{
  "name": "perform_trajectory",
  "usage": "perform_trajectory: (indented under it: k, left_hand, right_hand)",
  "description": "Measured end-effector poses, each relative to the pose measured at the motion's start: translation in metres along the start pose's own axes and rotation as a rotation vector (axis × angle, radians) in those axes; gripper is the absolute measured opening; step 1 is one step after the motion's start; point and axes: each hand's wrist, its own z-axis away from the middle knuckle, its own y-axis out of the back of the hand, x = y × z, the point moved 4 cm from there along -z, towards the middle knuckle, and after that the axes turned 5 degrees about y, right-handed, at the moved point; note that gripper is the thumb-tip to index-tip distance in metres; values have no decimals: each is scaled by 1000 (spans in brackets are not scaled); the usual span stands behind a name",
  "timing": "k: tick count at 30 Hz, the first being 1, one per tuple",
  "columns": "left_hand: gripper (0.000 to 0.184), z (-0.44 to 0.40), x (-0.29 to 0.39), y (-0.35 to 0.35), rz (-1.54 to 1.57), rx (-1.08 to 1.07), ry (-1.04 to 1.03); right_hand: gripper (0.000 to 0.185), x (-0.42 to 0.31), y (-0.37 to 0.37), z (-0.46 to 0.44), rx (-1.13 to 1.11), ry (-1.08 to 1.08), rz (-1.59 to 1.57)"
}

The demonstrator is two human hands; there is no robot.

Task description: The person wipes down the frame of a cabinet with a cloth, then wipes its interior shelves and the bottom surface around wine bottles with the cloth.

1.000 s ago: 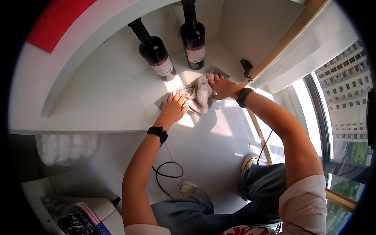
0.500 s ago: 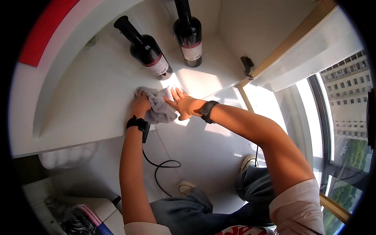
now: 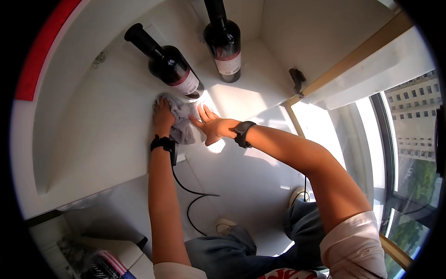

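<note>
A crumpled grey cloth [image 3: 181, 116] lies on the white shelf [image 3: 102, 130] near its front edge. My left hand [image 3: 163, 115] grips the cloth's left side, pressing it onto the surface. Its fingertips partly sink into the folds. At the cloth's right side is my right hand [image 3: 214, 124], fingers spread apart and resting at the fabric's edge. Just behind the cloth, a dark wine bottle [image 3: 174, 69] with a white and dark red label stands close to both hands. A second wine bottle [image 3: 224, 44] stands farther back to the right.
A dark hinge [image 3: 297, 81] sticks out at the cabinet's right side, beside a wood-edged panel [image 3: 353, 56]. A black cable [image 3: 190, 189] hangs below my left wrist. The window [image 3: 413, 102] is at the right. A red sheet [image 3: 39, 56] shows at upper left.
My left hand has shifted slightly left and away from me, dragging the cloth with it. My right hand has moved a little left. The camera view has also shifted.
</note>
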Motion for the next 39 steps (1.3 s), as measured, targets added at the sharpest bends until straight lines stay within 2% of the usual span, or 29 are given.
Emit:
perform_trajectory:
  k: [3, 6, 9, 12, 16, 17, 21, 24, 27, 33, 36, 39]
  left_hand:
    - [52, 1, 2, 6, 124, 19, -21]
    - [52, -3, 7, 9, 502, 9, -188]
    - [54, 3, 24, 15, 336, 104, -354]
    - [54, -1, 21, 12, 316, 80, -356]
    - [53, -12, 21, 10, 235, 107, -300]
    - [53, -15, 20, 9, 204, 96, -274]
    - [54, -27, 11, 4, 86, 46, -178]
    - [56, -25, 6, 10, 125, 80, -124]
    - [58, -22, 13, 14, -81, 0, 26]
    - [57, -23, 11, 10, -204, -15, 167]
    - [46, -34, 4, -1, -306, 40, 177]
    - [31, -17, 30, 37, -402, -199, 186]
  right_hand:
    - [96, 5, 1, -3, 13, 36, 41]
    - [98, 7, 0, -9, 5, 34, 69]
    - [99, 4, 0, -10, -19, 4, 100]
    - [92, 2, 3, -5, -27, 18, 40]
    - [90, 1, 4, -4, -12, 20, -8]
    - [98, 3, 0, -9, 30, 12, 27]
    - [96, 2, 1, -10, 26, 5, 35]
    - [92, 2, 7, -9, 6, -15, 33]
    - [87, 0, 9, -7, -18, -31, 2]
    - [86, -1, 10, -9, 6, -35, 29]
    - [83, 0, 8, -12, 15, -41, 67]
    - [82, 5, 3, -16, 57, -11, 94]
